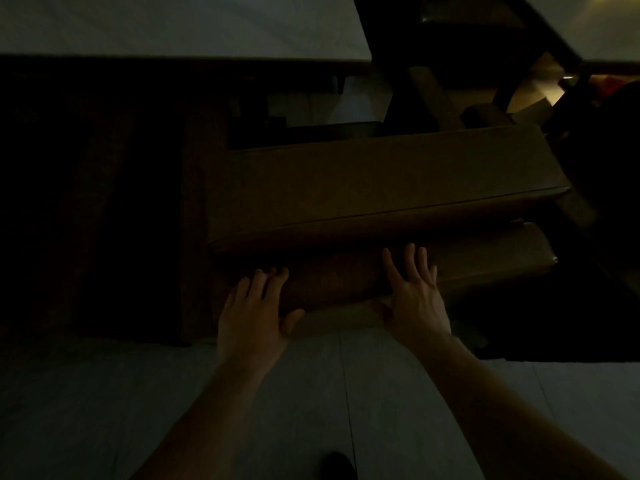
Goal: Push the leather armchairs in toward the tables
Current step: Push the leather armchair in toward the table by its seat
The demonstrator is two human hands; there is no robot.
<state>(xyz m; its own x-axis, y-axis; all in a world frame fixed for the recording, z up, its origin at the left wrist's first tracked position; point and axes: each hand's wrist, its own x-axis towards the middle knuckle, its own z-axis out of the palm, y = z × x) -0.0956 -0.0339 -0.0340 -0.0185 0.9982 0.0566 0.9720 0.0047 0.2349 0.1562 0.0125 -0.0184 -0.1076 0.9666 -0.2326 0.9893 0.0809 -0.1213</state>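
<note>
The room is very dim. A brown leather armchair (381,188) stands in front of me, seen from behind and above, with its seat cushion toward the pale table (180,26) at the top left. My left hand (252,313) and my right hand (415,299) lie flat on the top of the chair's backrest (485,261), fingers spread and pointing forward, thumbs wrapped over its near edge. The chair's front edge sits close to the table's edge.
A dark, barely visible chair or panel (104,202) stands to the left of the armchair. A second pale table (595,22) is at the top right, with dark furniture legs (433,95) between the tables. Pale tiled floor (173,410) lies under my arms.
</note>
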